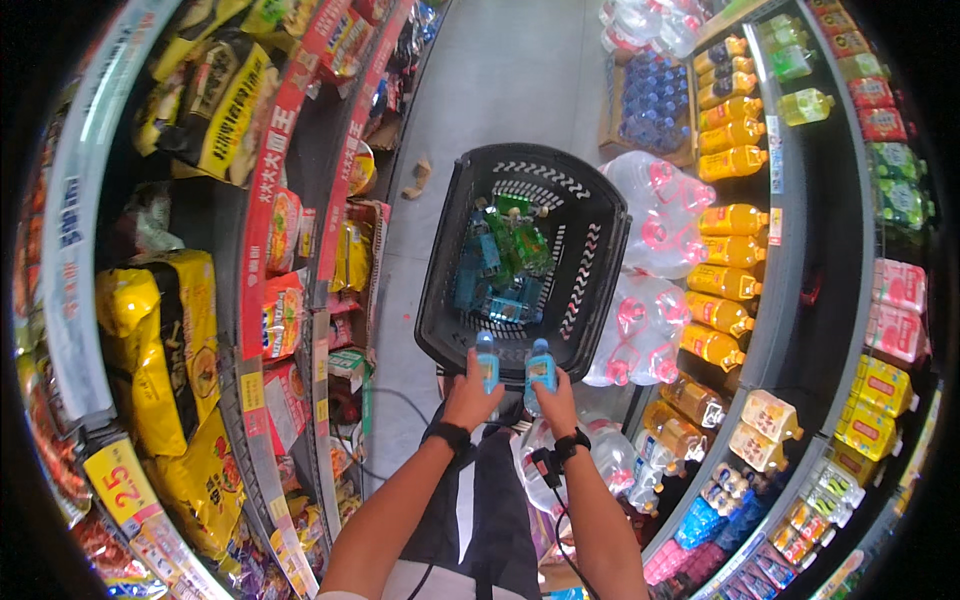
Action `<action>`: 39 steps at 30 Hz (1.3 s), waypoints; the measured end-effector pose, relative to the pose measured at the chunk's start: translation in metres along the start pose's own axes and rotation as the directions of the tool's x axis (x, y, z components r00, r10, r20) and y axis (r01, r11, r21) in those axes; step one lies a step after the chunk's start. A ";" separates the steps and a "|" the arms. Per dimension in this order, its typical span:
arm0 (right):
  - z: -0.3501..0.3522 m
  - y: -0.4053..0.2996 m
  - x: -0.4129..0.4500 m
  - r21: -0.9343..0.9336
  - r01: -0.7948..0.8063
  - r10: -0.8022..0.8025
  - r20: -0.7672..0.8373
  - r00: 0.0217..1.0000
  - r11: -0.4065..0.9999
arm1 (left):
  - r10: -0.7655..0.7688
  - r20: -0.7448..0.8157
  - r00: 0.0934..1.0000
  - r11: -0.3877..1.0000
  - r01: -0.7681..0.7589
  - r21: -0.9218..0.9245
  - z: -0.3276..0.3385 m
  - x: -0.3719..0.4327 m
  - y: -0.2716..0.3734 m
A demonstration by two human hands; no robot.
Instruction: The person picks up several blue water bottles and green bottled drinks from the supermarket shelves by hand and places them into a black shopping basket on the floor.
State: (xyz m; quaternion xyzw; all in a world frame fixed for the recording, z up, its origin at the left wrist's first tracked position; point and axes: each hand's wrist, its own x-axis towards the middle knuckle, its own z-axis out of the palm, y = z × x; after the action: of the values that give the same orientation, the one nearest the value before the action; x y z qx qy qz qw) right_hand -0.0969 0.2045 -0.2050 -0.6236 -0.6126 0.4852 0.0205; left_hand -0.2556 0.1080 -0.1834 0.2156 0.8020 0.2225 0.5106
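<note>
My left hand [466, 401] is closed around a small plastic bottle [487, 367] with a blue cap and pale blue label. A similar bottle [538, 379] is in my right hand [555, 405]. Both stand side by side, caps pointing away from me, at the near rim of a black plastic shopping basket [445, 277]. Inside the basket lie several blue-labelled bottles [510, 309] and several green bottles [531, 247]. Dark bands circle both my wrists. What the basket rests on is hidden.
Shelves with yellow noodle packets [161, 360] run along the left. Shrink-wrapped water bottles [656, 210] stand right of the basket, beside shelved orange drink bottles [731, 251]. Farther off is a carton of blue-capped bottles [652, 97]. A small brown scrap [417, 178] lies on the grey floor [510, 67].
</note>
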 end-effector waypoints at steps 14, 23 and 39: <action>-0.006 0.030 0.004 0.422 -0.373 0.258 0.304 0.917 0.827 | 0.194 -0.169 0.966 0.908 -0.111 0.404 0.029 0.064 0.003; -0.144 0.051 -0.170 0.401 -0.447 0.369 0.258 0.893 0.800 | -0.144 0.446 0.883 0.973 0.209 -0.100 -0.003 -0.053 0.007; -0.480 0.059 -0.461 0.386 0.133 0.290 -0.842 0.454 0.913 | -0.326 0.577 0.748 0.939 0.328 0.106 0.000 -0.154 0.143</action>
State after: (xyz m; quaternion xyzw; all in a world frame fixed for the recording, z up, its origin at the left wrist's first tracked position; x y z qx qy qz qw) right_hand 0.3512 0.1012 0.2796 -0.7937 -0.3683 0.2031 0.4395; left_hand -0.1794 0.1350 0.0107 0.1295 0.6298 0.0531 0.7640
